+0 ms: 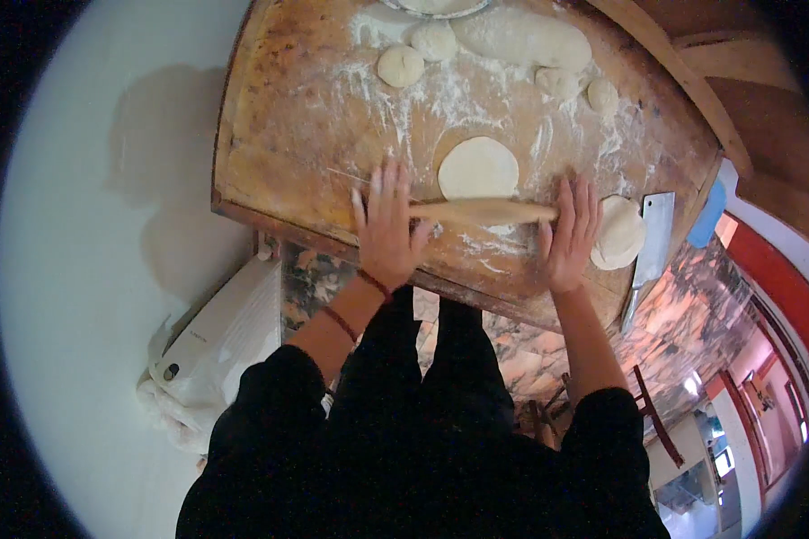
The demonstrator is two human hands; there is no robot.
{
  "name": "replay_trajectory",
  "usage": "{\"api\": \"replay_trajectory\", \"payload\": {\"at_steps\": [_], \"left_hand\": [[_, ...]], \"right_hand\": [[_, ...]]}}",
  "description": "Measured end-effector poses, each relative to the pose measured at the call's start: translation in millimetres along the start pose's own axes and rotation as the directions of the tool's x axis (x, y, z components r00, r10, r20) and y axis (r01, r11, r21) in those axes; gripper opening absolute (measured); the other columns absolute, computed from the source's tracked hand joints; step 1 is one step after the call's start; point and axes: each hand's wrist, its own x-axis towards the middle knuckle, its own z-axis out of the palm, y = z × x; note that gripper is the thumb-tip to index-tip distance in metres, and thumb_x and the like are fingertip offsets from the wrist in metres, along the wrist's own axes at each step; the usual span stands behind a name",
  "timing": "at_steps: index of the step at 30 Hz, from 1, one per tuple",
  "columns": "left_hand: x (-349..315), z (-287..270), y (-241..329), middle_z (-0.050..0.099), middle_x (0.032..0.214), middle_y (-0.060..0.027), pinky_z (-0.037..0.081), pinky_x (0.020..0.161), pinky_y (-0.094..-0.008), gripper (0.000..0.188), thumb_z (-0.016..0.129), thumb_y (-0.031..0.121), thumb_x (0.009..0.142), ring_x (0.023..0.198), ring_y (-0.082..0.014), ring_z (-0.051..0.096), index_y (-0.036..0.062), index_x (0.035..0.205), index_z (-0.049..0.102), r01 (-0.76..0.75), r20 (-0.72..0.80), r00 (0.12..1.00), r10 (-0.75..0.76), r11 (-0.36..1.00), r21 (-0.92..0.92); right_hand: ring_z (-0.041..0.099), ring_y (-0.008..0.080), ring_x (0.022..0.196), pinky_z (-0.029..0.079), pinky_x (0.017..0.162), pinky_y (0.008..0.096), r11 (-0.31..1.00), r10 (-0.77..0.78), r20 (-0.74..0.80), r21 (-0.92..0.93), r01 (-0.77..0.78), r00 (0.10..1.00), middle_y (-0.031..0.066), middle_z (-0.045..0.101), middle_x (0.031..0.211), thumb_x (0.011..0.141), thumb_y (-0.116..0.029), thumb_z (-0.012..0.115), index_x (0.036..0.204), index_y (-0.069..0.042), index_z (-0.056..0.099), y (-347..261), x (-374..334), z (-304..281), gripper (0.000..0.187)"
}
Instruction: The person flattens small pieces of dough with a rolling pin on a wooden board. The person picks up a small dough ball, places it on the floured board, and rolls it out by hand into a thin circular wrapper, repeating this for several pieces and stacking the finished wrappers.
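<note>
One round sheet of dough lies on the floured wooden table in front of me, its near edge meeting the rolling pin. I judge this to be the rolling-out step: the sheet already looks thin and fairly round. The next move, to my mind, calls for level pressure as the pin runs over it, or a small turn of the sheet so it thins evenly.

The pin lies crosswise, an end at each of my hands. My left hand is open, slightly blurred, fingers stretched away from me and thumb angled inward. My right hand is open too, fingers pointing away, at the other end. Neither wraps around the wood; how firmly my palms press, I cannot tell. Both forearms reach forward from my black sleeves, the wrists above the table's near side.

Just beside my right hand lies another flattened dough round, then a cleaver. Farther off, beyond the sheet, lies a long dough roll.
</note>
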Motion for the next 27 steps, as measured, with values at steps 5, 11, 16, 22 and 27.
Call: {"api": "replay_trajectory", "payload": {"at_steps": [5,11,16,22,27], "left_hand": [[95,13,-3,0.024,0.167,-0.0269,0.013,0.124,-0.0606,0.079,0.053,0.044,0.101,0.156,-0.0426,0.021,-0.0054,0.158,0.028,0.161,-0.331,0.926,-0.184,0.982,-0.098],[-13,-12,21,0.026,0.166,-0.0255,0.013,0.124,-0.0589,0.076,0.059,0.036,0.101,0.155,-0.0406,0.023,-0.0071,0.156,0.03,-0.063,0.009,0.998,0.064,0.993,-0.097],[57,-12,47,0.061,0.139,-0.0188,0.044,0.108,-0.0467,0.066,0.077,0.025,0.089,0.129,-0.035,0.058,0.0054,0.144,0.048,0.007,0.133,0.99,0.048,0.922,-0.387],[110,-5,60,0.075,0.101,-0.0136,0.055,0.084,-0.0447,0.034,0.085,0.021,0.076,0.097,-0.0333,0.071,0.0072,0.104,0.071,0.167,0.401,0.915,-0.04,0.943,-0.288],[81,-17,18,0.075,0.093,-0.0124,0.057,0.077,-0.0368,0.026,0.086,0.02,0.076,0.085,-0.0254,0.073,0.0062,0.096,0.076,0.172,0.343,0.939,0.025,0.831,-0.53]], "right_hand": [[0.032,0.042,0.151,0.024,0.122,0.0556,0.992,-0.108,-0.119,-0.079,0.099,0.987,0.0214,0.037,0.162,0.103,-0.034,0.054,0.157,-0.004,0.037,14,95,5,0.064],[0.042,0.036,0.146,0.031,0.12,0.0573,0.996,-0.082,0.087,-0.01,0.083,0.993,0.0163,0.043,0.159,0.094,-0.021,0.066,0.149,-0.007,0.046,1,-23,-17,0.06],[0.051,0.0346,0.138,0.036,0.116,0.0539,0.992,-0.128,0.147,0.028,0.125,0.981,0.0153,0.055,0.146,0.085,-0.01,0.067,0.131,-0.009,0.056,-25,-59,-15,0.048],[0.059,0.0345,0.119,0.046,0.101,0.0528,0.99,0.0,0.181,0.141,-0.026,0.983,0.0132,0.061,0.133,0.081,-0.017,0.073,0.117,-0.008,0.063,-57,-80,-23,0.038],[0.06,0.0359,0.115,0.045,0.097,0.0529,0.975,0.006,0.139,0.221,-0.037,0.99,0.013,0.06,0.131,0.081,-0.009,0.07,0.119,-0.009,0.059,-63,-101,-23,0.04]]}}
